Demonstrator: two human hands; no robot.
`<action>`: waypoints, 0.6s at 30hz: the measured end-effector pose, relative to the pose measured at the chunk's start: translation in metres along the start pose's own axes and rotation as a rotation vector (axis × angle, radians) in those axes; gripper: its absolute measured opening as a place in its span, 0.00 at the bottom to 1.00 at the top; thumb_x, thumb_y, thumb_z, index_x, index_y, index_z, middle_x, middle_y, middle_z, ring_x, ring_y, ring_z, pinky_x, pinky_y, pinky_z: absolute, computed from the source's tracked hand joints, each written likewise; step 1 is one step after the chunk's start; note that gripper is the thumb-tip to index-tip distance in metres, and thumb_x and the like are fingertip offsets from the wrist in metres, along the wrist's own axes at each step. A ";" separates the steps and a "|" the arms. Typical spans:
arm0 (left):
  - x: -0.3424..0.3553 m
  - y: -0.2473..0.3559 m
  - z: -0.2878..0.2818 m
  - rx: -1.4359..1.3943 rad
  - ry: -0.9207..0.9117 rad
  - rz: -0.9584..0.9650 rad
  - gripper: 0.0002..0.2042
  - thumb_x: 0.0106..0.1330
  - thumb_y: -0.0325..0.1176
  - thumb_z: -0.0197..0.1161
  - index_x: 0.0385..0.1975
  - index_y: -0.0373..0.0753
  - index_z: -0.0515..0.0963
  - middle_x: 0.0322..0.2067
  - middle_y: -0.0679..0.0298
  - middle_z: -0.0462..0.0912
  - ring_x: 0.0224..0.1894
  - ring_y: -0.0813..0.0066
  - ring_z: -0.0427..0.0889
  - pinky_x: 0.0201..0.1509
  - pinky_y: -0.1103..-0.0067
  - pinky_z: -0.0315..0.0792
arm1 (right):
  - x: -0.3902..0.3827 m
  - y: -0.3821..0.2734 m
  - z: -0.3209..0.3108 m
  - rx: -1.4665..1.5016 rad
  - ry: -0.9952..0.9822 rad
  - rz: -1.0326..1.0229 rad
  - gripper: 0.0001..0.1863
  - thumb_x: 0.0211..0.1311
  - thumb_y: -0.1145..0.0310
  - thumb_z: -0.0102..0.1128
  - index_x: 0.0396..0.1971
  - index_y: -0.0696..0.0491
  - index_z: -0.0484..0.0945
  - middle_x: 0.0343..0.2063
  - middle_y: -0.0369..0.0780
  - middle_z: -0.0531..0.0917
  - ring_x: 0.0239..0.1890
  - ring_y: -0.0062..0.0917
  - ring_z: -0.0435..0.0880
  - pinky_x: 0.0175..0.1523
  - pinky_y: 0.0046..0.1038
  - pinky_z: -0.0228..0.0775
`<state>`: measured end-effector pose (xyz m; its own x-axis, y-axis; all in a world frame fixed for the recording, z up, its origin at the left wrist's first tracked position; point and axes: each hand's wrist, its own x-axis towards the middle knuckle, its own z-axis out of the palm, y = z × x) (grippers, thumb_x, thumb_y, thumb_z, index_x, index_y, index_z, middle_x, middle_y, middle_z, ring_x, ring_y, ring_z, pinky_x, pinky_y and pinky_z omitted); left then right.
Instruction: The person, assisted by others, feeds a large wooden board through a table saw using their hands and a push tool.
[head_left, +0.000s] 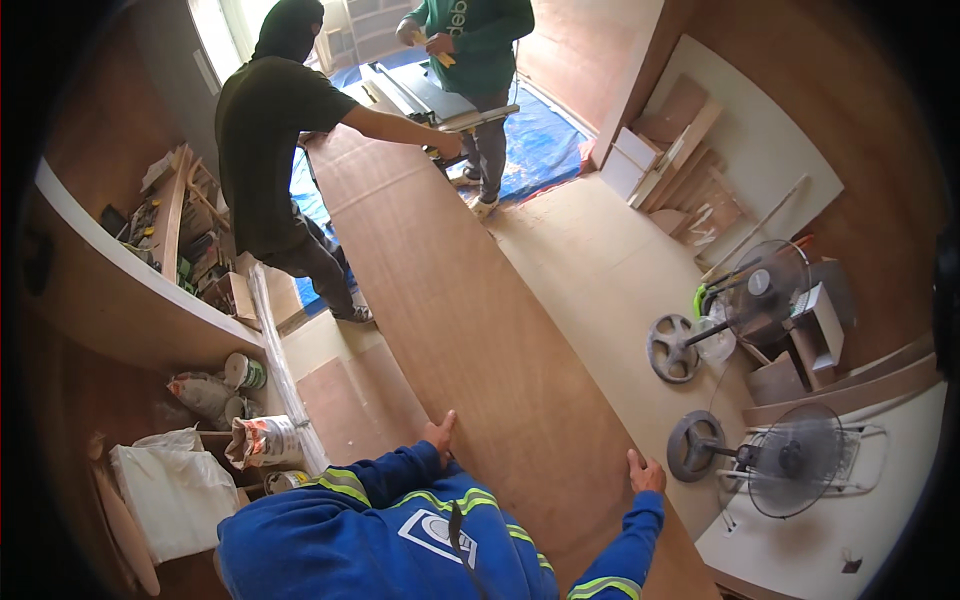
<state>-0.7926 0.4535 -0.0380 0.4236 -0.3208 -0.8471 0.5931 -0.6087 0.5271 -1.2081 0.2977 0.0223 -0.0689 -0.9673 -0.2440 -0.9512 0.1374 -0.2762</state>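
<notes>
Head view: plywood sheet [450,290] over workshop floor [600,270]

The long plywood sheet [470,300] apparently hides both palms; its near end leaves the lower edge.

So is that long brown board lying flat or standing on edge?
Flat: the board shows its broad face upward, with the left hand and right hand gripping its near end.
</notes>
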 end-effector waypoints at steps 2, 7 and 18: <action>0.020 -0.009 0.002 -0.055 -0.139 -0.013 0.38 0.66 0.60 0.56 0.63 0.33 0.61 0.58 0.49 0.72 0.57 0.49 0.74 0.59 0.56 0.70 | 0.006 0.000 0.000 0.000 -0.019 0.013 0.43 0.55 0.30 0.52 0.33 0.64 0.81 0.37 0.60 0.81 0.43 0.54 0.80 0.50 0.46 0.70; 0.062 -0.013 -0.016 -0.159 -0.584 -0.085 0.36 0.66 0.66 0.47 0.65 0.45 0.63 0.62 0.59 0.70 0.61 0.55 0.71 0.61 0.54 0.68 | 0.009 -0.017 -0.018 0.001 -0.080 0.158 0.47 0.51 0.26 0.51 0.41 0.63 0.82 0.41 0.59 0.82 0.48 0.51 0.81 0.55 0.41 0.72; 0.126 0.054 -0.055 -0.206 -0.537 0.109 0.35 0.68 0.59 0.53 0.68 0.44 0.59 0.68 0.60 0.61 0.67 0.56 0.61 0.71 0.57 0.56 | -0.003 0.001 -0.024 0.185 -0.075 0.232 0.44 0.47 0.25 0.53 0.35 0.58 0.85 0.37 0.51 0.85 0.45 0.44 0.83 0.56 0.42 0.68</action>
<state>-0.6692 0.4200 -0.1124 0.1154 -0.7295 -0.6742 0.7092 -0.4147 0.5701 -1.2159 0.2959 0.0447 -0.2487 -0.8881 -0.3865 -0.8415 0.3957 -0.3678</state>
